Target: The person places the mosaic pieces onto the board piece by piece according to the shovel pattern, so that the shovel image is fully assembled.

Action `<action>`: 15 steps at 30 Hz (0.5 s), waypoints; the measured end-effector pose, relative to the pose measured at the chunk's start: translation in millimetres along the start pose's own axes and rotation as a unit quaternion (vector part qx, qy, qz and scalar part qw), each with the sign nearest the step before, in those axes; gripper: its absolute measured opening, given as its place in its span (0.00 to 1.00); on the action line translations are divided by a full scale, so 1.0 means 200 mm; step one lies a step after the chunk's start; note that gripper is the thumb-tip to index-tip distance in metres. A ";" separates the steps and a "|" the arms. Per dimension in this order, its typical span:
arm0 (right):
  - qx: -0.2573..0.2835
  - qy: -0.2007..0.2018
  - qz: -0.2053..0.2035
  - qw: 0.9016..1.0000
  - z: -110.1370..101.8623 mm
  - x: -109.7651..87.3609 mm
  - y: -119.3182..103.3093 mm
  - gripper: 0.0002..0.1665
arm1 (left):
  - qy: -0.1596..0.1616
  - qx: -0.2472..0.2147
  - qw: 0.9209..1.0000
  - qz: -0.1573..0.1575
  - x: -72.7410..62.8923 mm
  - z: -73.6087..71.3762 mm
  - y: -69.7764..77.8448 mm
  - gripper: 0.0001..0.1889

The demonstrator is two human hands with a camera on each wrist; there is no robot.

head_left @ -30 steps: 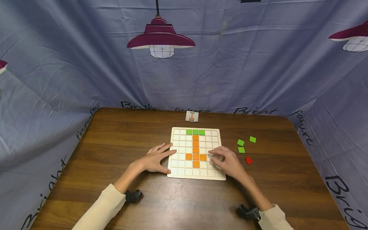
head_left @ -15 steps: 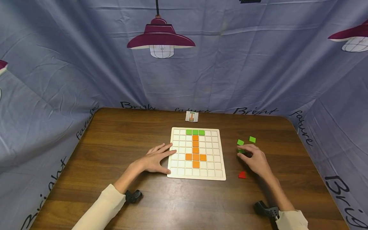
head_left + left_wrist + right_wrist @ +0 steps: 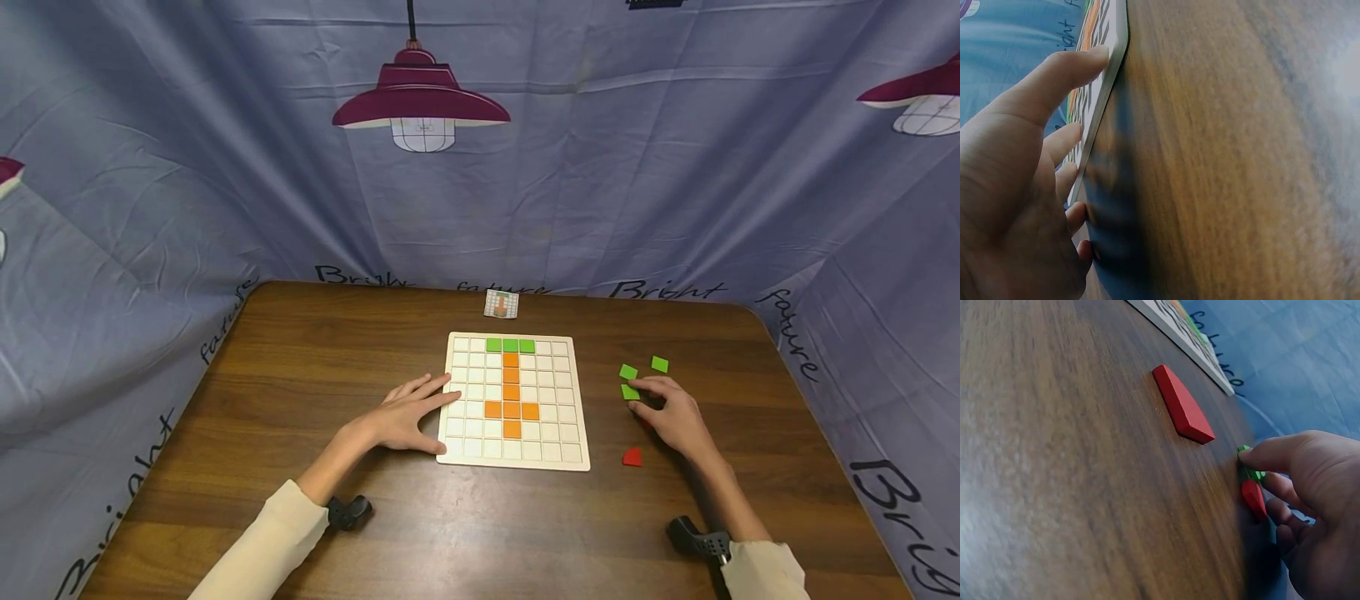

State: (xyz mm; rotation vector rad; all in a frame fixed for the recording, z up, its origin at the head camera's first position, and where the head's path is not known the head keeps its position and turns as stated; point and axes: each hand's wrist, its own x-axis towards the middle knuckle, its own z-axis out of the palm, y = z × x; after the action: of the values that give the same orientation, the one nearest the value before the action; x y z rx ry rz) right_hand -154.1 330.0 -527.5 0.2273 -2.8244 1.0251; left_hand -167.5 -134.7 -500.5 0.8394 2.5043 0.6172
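Note:
A white grid board (image 3: 549, 425) lies on the table with green and orange square tiles on it. Its left edge is touched by the spread fingers and thumb of my left hand (image 3: 397, 419); the left wrist view shows the thumb on the board's border. To the board's right, my right hand (image 3: 673, 421) is low over the table, thumb and index finger parted on either side of a green tile (image 3: 629, 392). Whether they touch it is unclear. A red piece (image 3: 1254, 499) lies beneath this hand, largely hidden in the head view.
Two more green tiles, one (image 3: 628, 372) just behind the hand and another (image 3: 659, 364) farther right, lie on the wooden table (image 3: 337, 333). Another red piece (image 3: 632, 457) is nearer the front. A small printed card (image 3: 501, 304) sits behind the board, before a blue curtain (image 3: 570, 208).
My right hand has gone from above the board's right side to the loose green tiles, then shifted slightly right. A red piece earlier covered by the arm now shows. The left hand stays put.

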 end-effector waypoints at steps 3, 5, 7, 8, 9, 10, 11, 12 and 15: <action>-0.003 -0.004 -0.003 1.000 0.00 0.00 0.01 0.23 | 0.000 0.000 1.000 0.000 0.00 0.00 0.00 0.47; -0.004 -0.007 -0.006 1.000 0.00 0.00 0.01 0.22 | 0.000 0.001 1.000 0.001 0.00 0.00 0.00 0.47; -0.006 -0.010 -0.009 1.000 0.00 0.01 0.01 0.22 | 0.000 0.002 1.000 0.002 0.00 0.00 0.00 0.47; -0.006 -0.011 -0.011 1.000 0.00 0.01 0.01 0.22 | 0.000 0.001 1.000 0.002 0.00 0.00 0.00 0.47; -0.006 -0.012 -0.012 1.000 0.00 0.01 0.01 0.22 | -0.001 0.001 1.000 0.001 0.00 0.00 0.00 0.47; -0.007 -0.014 -0.014 1.000 0.00 0.01 0.01 0.22 | -0.001 0.001 1.000 0.001 0.00 0.00 0.00 0.47; -0.008 -0.015 -0.015 1.000 0.00 0.01 0.01 0.21 | -0.001 0.001 1.000 0.000 0.00 0.00 0.00 0.47; -0.010 -0.016 -0.018 1.000 0.00 0.01 0.01 0.21 | -0.001 0.002 1.000 0.000 0.00 0.00 0.00 0.47; -0.016 -0.020 -0.025 0.999 -0.01 0.02 0.00 0.19 | -0.002 0.004 1.000 -0.002 0.00 0.00 0.00 0.47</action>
State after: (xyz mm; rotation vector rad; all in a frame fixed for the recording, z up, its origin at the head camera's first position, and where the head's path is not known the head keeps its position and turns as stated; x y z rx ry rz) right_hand -157.9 331.0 -526.3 0.3174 -2.8533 0.9751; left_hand -168.0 -134.5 -501.6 0.8366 2.5063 0.6029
